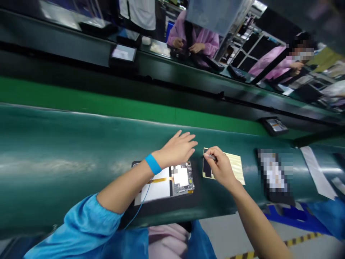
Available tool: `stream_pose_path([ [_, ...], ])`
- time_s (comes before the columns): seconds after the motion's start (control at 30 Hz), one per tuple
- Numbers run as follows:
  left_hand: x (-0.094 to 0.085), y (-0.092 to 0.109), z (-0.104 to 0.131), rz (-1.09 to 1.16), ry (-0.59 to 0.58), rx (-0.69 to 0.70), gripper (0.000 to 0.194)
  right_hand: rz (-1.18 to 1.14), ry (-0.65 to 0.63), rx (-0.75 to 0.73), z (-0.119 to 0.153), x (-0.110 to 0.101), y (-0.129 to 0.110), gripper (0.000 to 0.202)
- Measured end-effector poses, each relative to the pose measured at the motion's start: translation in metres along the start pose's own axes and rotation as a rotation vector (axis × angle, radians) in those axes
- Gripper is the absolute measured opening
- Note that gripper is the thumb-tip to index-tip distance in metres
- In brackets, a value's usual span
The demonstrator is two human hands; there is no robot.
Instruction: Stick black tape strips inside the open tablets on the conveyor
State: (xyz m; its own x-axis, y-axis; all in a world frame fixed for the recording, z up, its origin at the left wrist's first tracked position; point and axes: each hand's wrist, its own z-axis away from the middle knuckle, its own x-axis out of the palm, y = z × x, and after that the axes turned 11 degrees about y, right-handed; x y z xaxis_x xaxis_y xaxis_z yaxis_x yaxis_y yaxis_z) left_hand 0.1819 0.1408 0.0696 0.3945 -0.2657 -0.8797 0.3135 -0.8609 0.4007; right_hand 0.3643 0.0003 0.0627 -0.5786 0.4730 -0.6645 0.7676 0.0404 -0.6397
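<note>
The green surface (pixel 67 169) is the largest thing I see. On it lies an opened tablet (pixel 157 190) with exposed circuit board (pixel 183 180). Just to its right is a yellow-and-black sheet (pixel 235 165). My left grip (pixel 179 147), fingers spread, is empty above the tablet. My right grip (pixel 221 167), nearly closed, pinches a small dark item (pixel 212 157) over the sheet; its kind I cannot tell.

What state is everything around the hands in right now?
Left hand: open, fingers spread.
Right hand: closed on a small grey item, too blurred to name.
Electronic device: uncovered, circuit board showing.
Yellowish sheet: lying flat, dark pieces at its left.
Blue wristband: worn on the left wrist.
Blue sleeve: pushed up the left forearm.
</note>
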Motion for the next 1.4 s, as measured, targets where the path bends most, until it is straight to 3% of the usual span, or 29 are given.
stream_pose_path([
  [0.13,-0.037,-0.035,0.049,-0.054,0.107,-0.126,0.041,-0.066,-0.172,-0.107,0.012,0.033,-0.043,0.011],
  [0.27,-0.052,-0.051,0.113,-0.092,0.218,-0.223,0.039,-0.087,-0.293,-0.233,0.028,0.071,-0.082,0.014],
  [0.43,-0.045,-0.044,0.181,-0.078,0.352,-0.306,0.036,-0.034,-0.403,-0.363,0.042,0.109,-0.112,0.013],
  [0.63,-0.019,-0.02,0.234,-0.025,0.462,-0.355,0.034,0.113,-0.399,-0.411,0.039,0.128,-0.114,0.01],
  [0.87,-0.005,0.003,0.256,-0.033,0.46,-0.279,0.034,0.142,-0.432,-0.371,0.033,0.13,-0.113,0.014],
  [1.23,0.0,0.012,0.246,-0.231,0.249,-0.233,0.052,0.193,-0.43,-0.363,0.034,0.134,-0.113,0.015],
  [1.4,-0.002,0.012,0.246,-0.235,0.214,-0.259,0.054,0.148,-0.375,-0.342,0.032,0.134,-0.112,0.01],
])
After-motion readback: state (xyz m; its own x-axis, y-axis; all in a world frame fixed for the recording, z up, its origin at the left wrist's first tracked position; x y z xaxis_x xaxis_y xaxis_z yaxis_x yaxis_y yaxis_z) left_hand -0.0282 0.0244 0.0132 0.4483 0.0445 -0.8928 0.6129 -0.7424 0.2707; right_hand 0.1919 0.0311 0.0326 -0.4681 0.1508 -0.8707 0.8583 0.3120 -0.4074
